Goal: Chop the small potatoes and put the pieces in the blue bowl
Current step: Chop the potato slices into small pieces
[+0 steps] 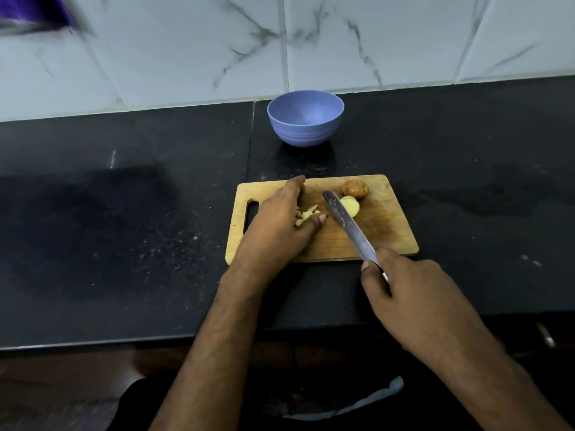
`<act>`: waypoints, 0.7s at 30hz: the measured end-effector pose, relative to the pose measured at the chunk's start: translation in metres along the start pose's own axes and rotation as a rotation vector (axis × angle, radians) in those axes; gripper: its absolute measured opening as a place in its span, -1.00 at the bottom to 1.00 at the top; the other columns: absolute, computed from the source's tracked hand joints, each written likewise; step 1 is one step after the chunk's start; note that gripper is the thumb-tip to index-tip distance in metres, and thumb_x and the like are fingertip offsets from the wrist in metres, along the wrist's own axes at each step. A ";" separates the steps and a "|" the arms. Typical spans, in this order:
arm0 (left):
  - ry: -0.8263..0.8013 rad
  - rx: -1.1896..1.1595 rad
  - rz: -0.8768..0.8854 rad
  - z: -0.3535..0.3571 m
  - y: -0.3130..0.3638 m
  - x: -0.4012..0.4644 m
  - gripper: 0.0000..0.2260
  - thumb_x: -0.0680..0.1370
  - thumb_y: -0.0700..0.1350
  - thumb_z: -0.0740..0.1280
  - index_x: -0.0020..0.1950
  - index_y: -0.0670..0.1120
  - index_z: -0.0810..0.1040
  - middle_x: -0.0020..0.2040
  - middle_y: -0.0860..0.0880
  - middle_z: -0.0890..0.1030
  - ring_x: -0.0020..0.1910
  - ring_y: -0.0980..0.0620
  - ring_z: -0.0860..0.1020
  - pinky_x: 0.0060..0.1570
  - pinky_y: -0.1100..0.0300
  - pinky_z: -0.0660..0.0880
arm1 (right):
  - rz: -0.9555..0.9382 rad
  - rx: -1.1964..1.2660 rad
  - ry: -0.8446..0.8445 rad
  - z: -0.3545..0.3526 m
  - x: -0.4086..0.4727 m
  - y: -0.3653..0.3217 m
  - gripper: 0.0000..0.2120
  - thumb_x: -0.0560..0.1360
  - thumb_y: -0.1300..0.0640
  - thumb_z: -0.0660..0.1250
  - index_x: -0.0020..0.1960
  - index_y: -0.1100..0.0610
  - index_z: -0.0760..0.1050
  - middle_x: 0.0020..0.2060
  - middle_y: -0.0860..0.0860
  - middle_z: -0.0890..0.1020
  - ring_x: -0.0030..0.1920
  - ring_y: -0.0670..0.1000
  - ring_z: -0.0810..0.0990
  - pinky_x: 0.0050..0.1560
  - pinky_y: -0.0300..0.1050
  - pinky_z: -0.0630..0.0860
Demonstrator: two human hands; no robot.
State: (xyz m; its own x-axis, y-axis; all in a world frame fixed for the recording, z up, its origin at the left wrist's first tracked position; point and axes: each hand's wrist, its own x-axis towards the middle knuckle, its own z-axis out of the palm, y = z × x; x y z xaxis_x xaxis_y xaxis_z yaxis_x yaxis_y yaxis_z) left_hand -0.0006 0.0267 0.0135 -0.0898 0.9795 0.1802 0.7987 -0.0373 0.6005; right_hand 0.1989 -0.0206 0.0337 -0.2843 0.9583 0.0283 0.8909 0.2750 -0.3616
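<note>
Potato pieces gathered on the board, knife held ready.

The left hand (280, 225) is cupped over a small heap of pale cut pieces (306, 216) on the wooden chopping board (385, 231), fingers curled round them and the thumb tip pressed in against the near side of the heap. The knife (348, 223) is gripped at its handle by the right hand (413, 293), fingers wrapped tight, and the blade is angled up and to the left across the board, its tip just beside the heap. A half potato (351, 206), cut face pale, is seen lying against the blade's right side, and one whole brown potato (355, 188) is set just behind it near the board's far edge. The blue bowl (305, 118) is stood on the black counter (124, 213) beyond the board, close to the tiled wall (186, 51), and nothing is seen inside it.
</note>
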 end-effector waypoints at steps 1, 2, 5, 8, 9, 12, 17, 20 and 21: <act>0.017 -0.007 0.006 0.000 0.000 0.000 -0.36 0.55 0.09 0.41 0.56 -0.02 0.26 0.42 0.03 0.48 0.33 0.11 0.46 0.25 0.27 0.38 | 0.007 0.023 -0.008 0.000 0.000 0.000 -0.68 0.63 -0.08 0.09 -0.30 -0.12 0.21 -0.53 -0.04 0.47 -0.58 -0.09 0.48 -0.62 -0.29 0.34; 0.036 -0.013 0.018 0.000 0.001 -0.001 -0.37 0.55 0.10 0.41 0.55 -0.02 0.28 0.41 0.03 0.49 0.32 0.12 0.46 0.24 0.27 0.39 | 0.017 0.054 -0.014 -0.001 0.000 0.001 -0.69 0.63 -0.07 0.09 -0.29 -0.11 0.23 -0.52 -0.03 0.49 -0.58 -0.09 0.51 -0.62 -0.29 0.39; 0.065 -0.018 0.065 0.003 0.005 -0.006 -0.41 0.54 0.17 0.40 0.50 -0.02 0.37 0.37 0.04 0.52 0.30 0.13 0.48 0.26 0.15 0.48 | 0.045 0.139 -0.022 -0.002 0.000 0.003 -0.71 0.64 -0.06 0.08 -0.25 -0.07 0.30 -0.51 0.00 0.52 -0.54 -0.13 0.56 -0.61 -0.25 0.46; 0.096 0.001 0.110 0.008 0.010 -0.008 -0.47 0.54 0.19 0.39 0.43 -0.02 0.45 0.30 0.06 0.56 0.26 0.12 0.51 0.22 0.00 0.52 | 0.053 0.171 -0.061 -0.003 0.001 0.006 -0.75 0.65 -0.07 0.04 -0.14 -0.05 0.38 -0.51 0.00 0.55 -0.56 -0.12 0.57 -0.58 -0.19 0.52; 0.116 0.013 0.127 0.010 0.012 -0.007 -0.50 0.54 0.18 0.39 0.40 -0.01 0.47 0.26 0.07 0.58 0.24 0.11 0.52 0.22 -0.01 0.51 | 0.051 0.179 -0.070 -0.003 0.001 0.006 -0.75 0.66 -0.07 0.03 -0.10 -0.04 0.40 -0.51 0.00 0.55 -0.56 -0.10 0.57 -0.58 -0.17 0.53; 0.174 0.105 0.145 0.020 0.023 -0.005 -0.60 0.53 0.18 0.39 0.31 0.05 0.52 0.16 0.12 0.59 0.19 0.11 0.51 0.28 0.00 0.43 | 0.062 0.237 -0.090 -0.004 0.000 0.007 -0.76 0.67 -0.05 0.02 -0.02 -0.01 0.41 -0.52 0.00 0.55 -0.61 -0.06 0.56 -0.63 -0.23 0.46; 0.230 0.168 0.113 0.033 0.033 -0.001 -0.64 0.52 0.24 0.36 0.22 0.08 0.53 0.07 0.12 0.56 0.14 0.10 0.48 0.39 0.01 0.24 | 0.173 0.510 -0.141 -0.006 0.001 0.015 -0.74 0.66 -0.02 0.08 -0.10 0.05 0.42 -0.53 0.04 0.53 -0.64 0.04 0.49 -0.58 -0.07 0.51; 0.210 0.192 0.091 0.035 0.036 0.001 -0.63 0.52 0.24 0.36 0.24 0.09 0.52 0.10 0.12 0.56 0.17 0.09 0.48 0.39 0.00 0.20 | 0.219 0.600 -0.180 -0.009 0.002 0.018 -0.74 0.66 -0.02 0.11 -0.11 0.08 0.44 -0.56 0.01 0.49 -0.62 0.05 0.47 -0.55 -0.06 0.49; 0.202 0.205 0.086 0.036 0.037 0.001 -0.63 0.53 0.22 0.36 0.25 0.09 0.51 0.12 0.11 0.56 0.18 0.09 0.47 0.38 -0.01 0.20 | 0.216 0.604 -0.185 -0.010 0.002 0.018 -0.73 0.66 -0.02 0.11 -0.10 0.09 0.44 -0.56 0.01 0.49 -0.62 0.04 0.47 -0.55 -0.08 0.49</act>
State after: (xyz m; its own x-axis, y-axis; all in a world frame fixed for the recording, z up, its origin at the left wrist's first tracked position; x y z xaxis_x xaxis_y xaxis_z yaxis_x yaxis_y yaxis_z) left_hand 0.0498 0.0332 0.0078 -0.1165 0.9144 0.3877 0.9102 -0.0579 0.4101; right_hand 0.2178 -0.0133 0.0367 -0.2257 0.9430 -0.2444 0.5947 -0.0653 -0.8013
